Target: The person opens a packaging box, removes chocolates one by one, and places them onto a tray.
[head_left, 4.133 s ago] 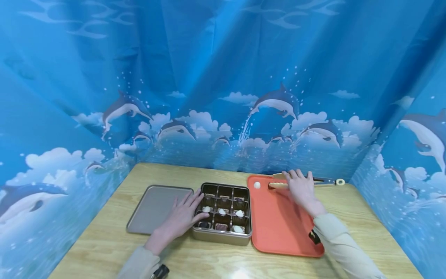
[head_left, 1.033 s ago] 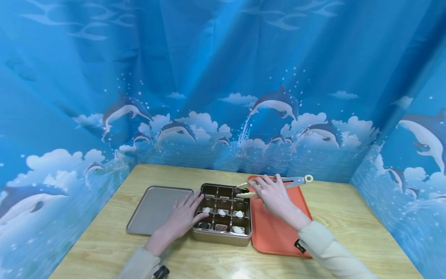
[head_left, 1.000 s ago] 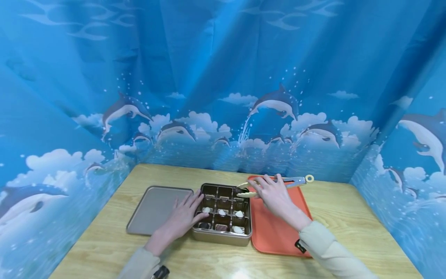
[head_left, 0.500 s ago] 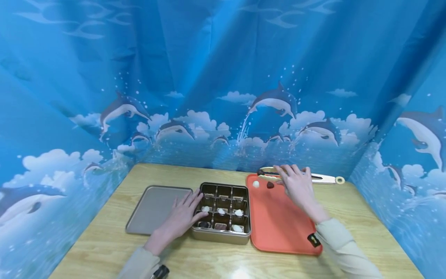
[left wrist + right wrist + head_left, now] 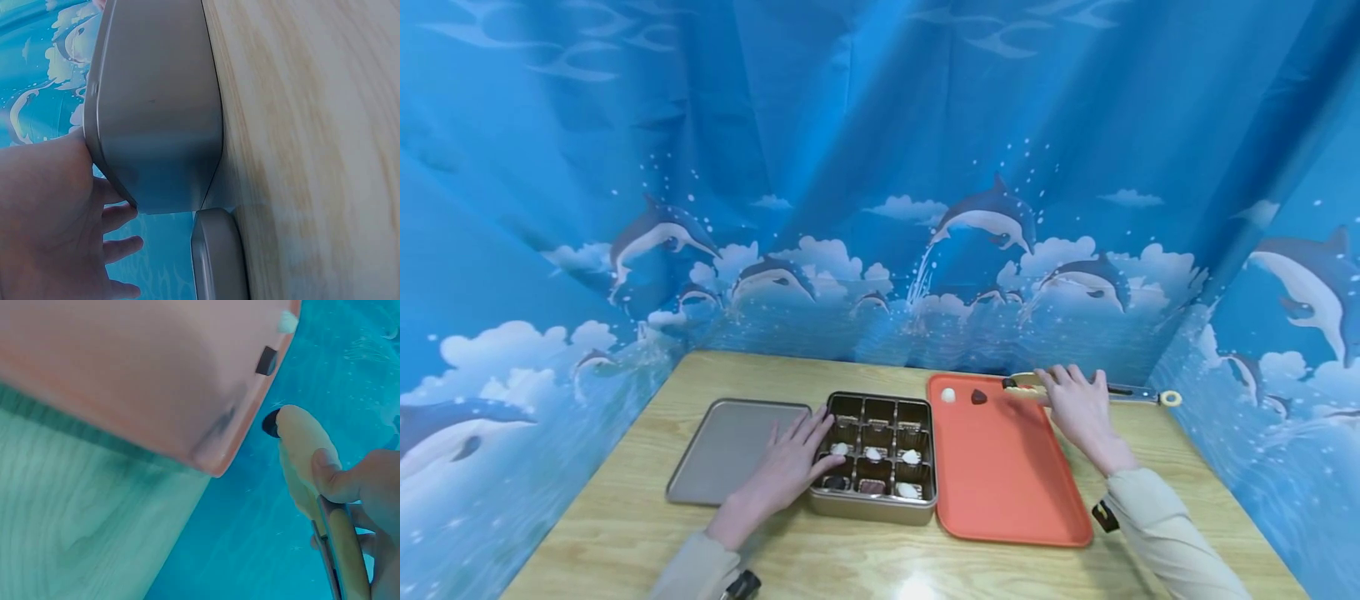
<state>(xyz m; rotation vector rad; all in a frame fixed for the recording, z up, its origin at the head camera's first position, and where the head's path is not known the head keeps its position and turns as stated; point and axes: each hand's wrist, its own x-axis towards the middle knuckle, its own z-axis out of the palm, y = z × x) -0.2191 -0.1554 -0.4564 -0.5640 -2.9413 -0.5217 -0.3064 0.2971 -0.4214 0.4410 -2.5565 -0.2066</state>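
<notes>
Tongs (image 5: 1026, 389) and right hand (image 5: 1081, 410) have shifted rightward along the back edge of the red tray (image 5: 1007, 483) since half a second ago, dark piece (image 5: 270, 424) carried along at the tips. Right fingers pinch the tongs' arms; dark piece lies left of them, by the tray edge. Farther left of these fingers, on the tray: reddish-brown piece (image 5: 978, 397), then white piece (image 5: 948, 395). Left hand (image 5: 786, 468): fingers spread, touching rim of nine-compartment tin (image 5: 872, 508). Grey lid (image 5: 730, 454) left of those fingers, on wooden table (image 5: 610, 533).
</notes>
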